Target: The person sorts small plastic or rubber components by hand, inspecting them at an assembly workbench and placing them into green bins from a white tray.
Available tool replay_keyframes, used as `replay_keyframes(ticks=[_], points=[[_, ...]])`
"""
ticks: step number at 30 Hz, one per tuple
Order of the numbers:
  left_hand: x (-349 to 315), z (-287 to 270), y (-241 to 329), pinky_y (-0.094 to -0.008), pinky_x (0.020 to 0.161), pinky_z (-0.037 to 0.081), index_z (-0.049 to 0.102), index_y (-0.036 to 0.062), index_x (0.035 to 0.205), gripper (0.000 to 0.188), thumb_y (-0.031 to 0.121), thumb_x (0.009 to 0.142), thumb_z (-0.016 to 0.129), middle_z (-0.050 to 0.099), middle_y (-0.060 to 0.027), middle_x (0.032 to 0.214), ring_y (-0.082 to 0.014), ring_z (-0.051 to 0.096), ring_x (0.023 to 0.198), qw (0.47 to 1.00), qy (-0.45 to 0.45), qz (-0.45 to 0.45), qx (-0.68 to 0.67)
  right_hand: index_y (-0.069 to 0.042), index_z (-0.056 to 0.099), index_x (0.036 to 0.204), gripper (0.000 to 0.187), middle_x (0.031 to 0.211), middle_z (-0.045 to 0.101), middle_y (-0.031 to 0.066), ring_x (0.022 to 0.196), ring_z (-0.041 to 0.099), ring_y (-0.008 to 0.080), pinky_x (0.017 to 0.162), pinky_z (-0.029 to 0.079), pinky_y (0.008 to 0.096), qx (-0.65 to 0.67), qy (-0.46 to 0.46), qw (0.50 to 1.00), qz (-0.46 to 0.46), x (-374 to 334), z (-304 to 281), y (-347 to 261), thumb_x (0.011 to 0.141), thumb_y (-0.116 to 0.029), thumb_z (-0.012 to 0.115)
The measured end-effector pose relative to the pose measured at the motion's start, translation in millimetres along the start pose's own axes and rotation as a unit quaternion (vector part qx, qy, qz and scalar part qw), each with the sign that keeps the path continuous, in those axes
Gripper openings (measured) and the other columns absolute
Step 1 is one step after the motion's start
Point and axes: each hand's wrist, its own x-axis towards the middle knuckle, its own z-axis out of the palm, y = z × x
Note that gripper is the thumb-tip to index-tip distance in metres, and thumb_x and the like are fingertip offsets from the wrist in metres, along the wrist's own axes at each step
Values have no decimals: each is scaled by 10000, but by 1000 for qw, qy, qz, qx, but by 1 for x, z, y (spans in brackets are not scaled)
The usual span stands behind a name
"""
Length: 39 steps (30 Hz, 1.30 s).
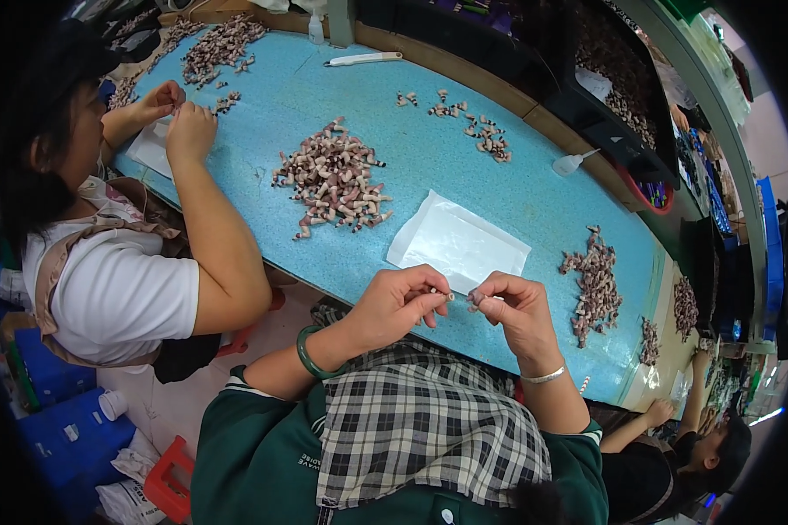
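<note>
My left hand (403, 302) pinches a small cream-coloured piece (450, 297) between thumb and fingertips, above the near edge of the blue table (368, 96). Facing it across a narrow gap, my right hand (518, 317) is closed on a small greyish-purple piece (475, 298). Just beyond both hands lies a white plastic sheet or bag (464, 238). A heap of small cream pieces with dark ends (333, 179) is at the far left of my hands. To their right is a heap of mottled purple-brown pieces (594, 284).
Several joined-looking small pieces (488, 138) lie toward the far edge. A squeeze bottle with a thin nozzle (571, 164) and a white-handled tool (363, 59) rest there too. A co-worker's hands (184, 122) work at the left; another person (683, 464) sits at the right.
</note>
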Motion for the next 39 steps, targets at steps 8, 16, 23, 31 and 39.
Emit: replay_keyframes(ticks=[8, 16, 23, 31, 39], points=[[0, 14, 1, -211, 597, 502, 584, 1, 993, 114, 2, 901, 516, 645, -78, 806, -109, 627, 685, 999, -30, 12, 13, 6, 682, 880, 101, 800, 636, 58, 784, 603, 131, 724, 490, 256, -33, 33, 996, -80, -20, 3, 11, 786, -29, 695], [-2, 22, 2, -227, 617, 527, 588, -17, 981, 111, -9, 893, 521, 648, -85, 815, -123, 640, 717, 998, -42, 18, 53, -35, 696, 857, 109, 773, 629, 39, 659, 567, 97, 548, 440, 222, -189, 62, 967, -161, -27, 1, 14, 761, -75, 730], [-4, 27, 6, -234, 573, 521, 608, -27, 910, 83, -28, 852, 548, 651, -92, 744, -136, 657, 657, 970, -20, 94, 222, -25, 686, 828, 112, 735, 618, 54, 639, 581, 112, 556, 455, 235, -321, 66, 921, -209, -33, 3, 14, 728, -21, 736], [-7, 35, 0, -236, 526, 508, 604, -25, 873, 72, -40, 832, 547, 638, -93, 698, -136, 653, 612, 967, -33, 87, 237, -46, 659, 789, 159, 656, 565, 59, 599, 533, 189, 532, 425, 296, -314, 100, 892, -309, -38, 4, 39, 663, 2, 742], [-5, 39, 3, -228, 527, 506, 588, -24, 878, 41, -7, 849, 564, 634, -83, 694, -121, 644, 608, 972, -41, 68, 220, -13, 667, 829, 119, 716, 599, 65, 636, 561, 151, 568, 445, 257, -245, 68, 936, -244, -41, -5, 38, 722, -8, 719]])
